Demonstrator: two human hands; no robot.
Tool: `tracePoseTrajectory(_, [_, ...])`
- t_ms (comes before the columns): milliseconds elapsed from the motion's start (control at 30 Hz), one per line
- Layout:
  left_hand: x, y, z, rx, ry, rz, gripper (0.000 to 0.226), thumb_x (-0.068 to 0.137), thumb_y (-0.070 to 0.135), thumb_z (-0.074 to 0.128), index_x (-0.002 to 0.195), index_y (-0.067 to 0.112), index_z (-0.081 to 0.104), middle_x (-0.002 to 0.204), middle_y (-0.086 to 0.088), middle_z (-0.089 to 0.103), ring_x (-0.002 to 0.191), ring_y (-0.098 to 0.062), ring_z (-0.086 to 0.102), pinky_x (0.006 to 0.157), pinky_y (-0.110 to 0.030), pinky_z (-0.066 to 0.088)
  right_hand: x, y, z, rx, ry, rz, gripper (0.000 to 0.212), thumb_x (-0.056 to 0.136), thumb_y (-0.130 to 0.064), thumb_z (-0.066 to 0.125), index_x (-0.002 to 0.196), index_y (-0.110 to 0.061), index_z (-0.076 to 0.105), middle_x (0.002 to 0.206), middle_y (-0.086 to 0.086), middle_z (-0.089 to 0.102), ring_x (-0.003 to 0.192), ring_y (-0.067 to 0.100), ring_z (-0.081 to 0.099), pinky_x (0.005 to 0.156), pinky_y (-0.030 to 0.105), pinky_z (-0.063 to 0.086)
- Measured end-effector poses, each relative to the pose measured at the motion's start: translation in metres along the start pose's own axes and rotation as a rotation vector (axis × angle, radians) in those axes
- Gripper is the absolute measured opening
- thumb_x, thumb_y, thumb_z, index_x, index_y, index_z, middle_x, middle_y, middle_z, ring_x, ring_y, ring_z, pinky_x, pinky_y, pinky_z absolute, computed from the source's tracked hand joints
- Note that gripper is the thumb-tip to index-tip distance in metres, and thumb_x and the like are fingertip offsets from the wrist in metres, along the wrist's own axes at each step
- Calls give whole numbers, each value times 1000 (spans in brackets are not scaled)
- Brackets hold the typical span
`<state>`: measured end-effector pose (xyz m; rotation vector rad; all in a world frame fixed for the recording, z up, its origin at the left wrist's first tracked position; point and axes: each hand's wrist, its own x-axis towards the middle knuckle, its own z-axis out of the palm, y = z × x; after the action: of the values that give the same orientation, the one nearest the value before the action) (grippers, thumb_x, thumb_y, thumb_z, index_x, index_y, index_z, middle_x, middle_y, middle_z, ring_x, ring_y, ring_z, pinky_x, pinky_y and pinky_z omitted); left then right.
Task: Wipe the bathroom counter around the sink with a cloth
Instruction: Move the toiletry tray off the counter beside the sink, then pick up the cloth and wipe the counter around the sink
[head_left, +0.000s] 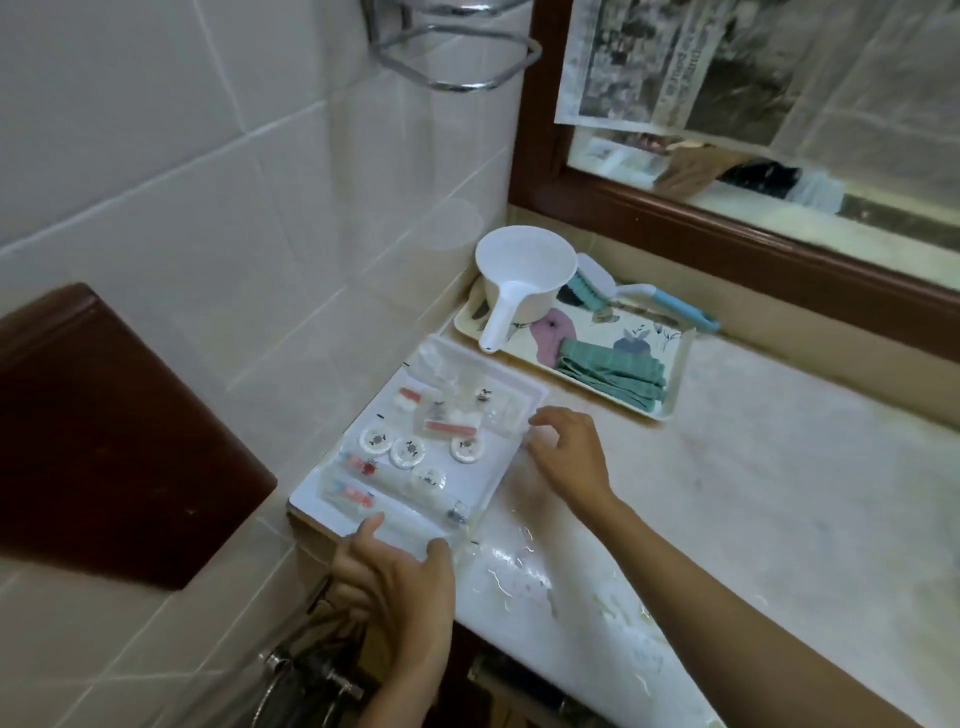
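cloth (613, 375) folded on patterned tray (675, 358) | left hand (400, 577) grips white tray (483, 483) | right hand (569, 452) spread, maybe touching

— Any print I can read from here?
— None. The newspaper sheet (670, 62) on the mirror (883, 171) carries blurred headlines, and the round toiletry lids (408, 451) bear small dark emblems I can't decipher.

Both bare forearms reach forward from the lower edge of the view toward eleven o'clock. The left hand (400, 577) sits nearer the body, palm down, thumb pointing toward twelve o'clock and fingers curled under at the nine o'clock side, pinching an edge. The right hand (569, 457) lies farther out at about one o'clock from it, fingers spread and bent, fingertips lightly pressed down, wrist slightly raised.
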<state>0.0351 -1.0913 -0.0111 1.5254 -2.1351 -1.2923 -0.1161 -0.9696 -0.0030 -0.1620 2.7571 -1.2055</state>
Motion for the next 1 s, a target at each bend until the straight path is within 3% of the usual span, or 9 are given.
tracePoseTrajectory(133, [-17, 19, 12, -21, 28, 172, 61, 65, 10, 78, 117, 21, 47, 135, -6, 29, 119, -28, 29, 100, -47, 25, -31, 20, -32, 45, 28, 60, 25, 81, -12, 59, 101, -22, 69, 110, -8, 64, 106, 8, 48, 80, 10, 34])
tracePoseTrajectory(300, [-41, 35, 40, -102, -288, 596, 44, 71, -5, 70, 95, 29, 56, 110, 5, 46, 106, -23, 49, 92, -36, 40, -60, 51, -66, 52, 75, 101, 20, 82, -11, 59, 95, -17, 73, 98, -8, 69, 90, 8, 55, 75, 15, 38])
tracePoseTrajectory(367, [-47, 40, 58, -41, -409, 777, 42, 73, -2, 68, 98, 30, 58, 109, 10, 49, 104, -16, 53, 91, -31, 43, -56, 64, -76, 4, 76, 101, 22, 84, -14, 58, 101, -17, 72, 102, -7, 68, 95, 10, 54, 76, 18, 38])
tracePoseTrajectory(467, [-48, 40, 96, 247, -475, 956, 39, 80, 17, 65, 118, 24, 59, 132, 5, 50, 122, -18, 48, 99, -32, 39, -32, 79, -89, -59, 81, 78, 27, 87, -18, 57, 112, -17, 67, 115, -1, 64, 109, 16, 52, 88, 27, 42])
tracePoseTrajectory(567, [-41, 36, 129, 528, -404, 1005, 50, 88, 38, 50, 135, 21, 54, 151, -3, 39, 138, -26, 38, 103, -43, 37, 4, 90, -97, -157, 66, -3, 36, 89, -17, 54, 124, -14, 60, 128, 3, 57, 121, 21, 44, 96, 30, 37])
tracePoseTrajectory(667, [-33, 29, 147, 653, -363, 985, 60, 90, 49, 31, 143, 25, 45, 158, -1, 27, 145, -25, 26, 107, -43, 33, 45, 98, -100, -304, 47, -97, 46, 86, -17, 53, 132, -13, 51, 139, 5, 47, 126, 27, 39, 100, 35, 38])
tracePoseTrajectory(767, [-31, 23, 153, 708, -307, 1016, 59, 90, 50, 35, 144, 28, 44, 159, 0, 26, 145, -22, 26, 108, -37, 25, 88, 107, -97, -442, -11, -182, 50, 91, -27, 51, 138, -14, 41, 148, 8, 36, 132, 27, 33, 104, 38, 35])
tracePoseTrajectory(867, [-32, 21, 156, 718, -290, 1016, 59, 89, 49, 39, 144, 29, 43, 159, 2, 25, 146, -20, 24, 108, -34, 21, 123, 112, -91, -539, -92, -277, 48, 93, -35, 48, 137, -17, 39, 145, 8, 37, 127, 28, 33, 99, 40, 36])
tracePoseTrajectory(1000, [-32, 21, 157, 716, -274, 1007, 60, 88, 50, 39, 145, 30, 41, 161, 4, 21, 147, -18, 19, 110, -34, 20, 143, 112, -78, -525, -104, -309, 41, 92, -35, 48, 128, -17, 50, 130, 7, 49, 119, 29, 41, 93, 43, 39])
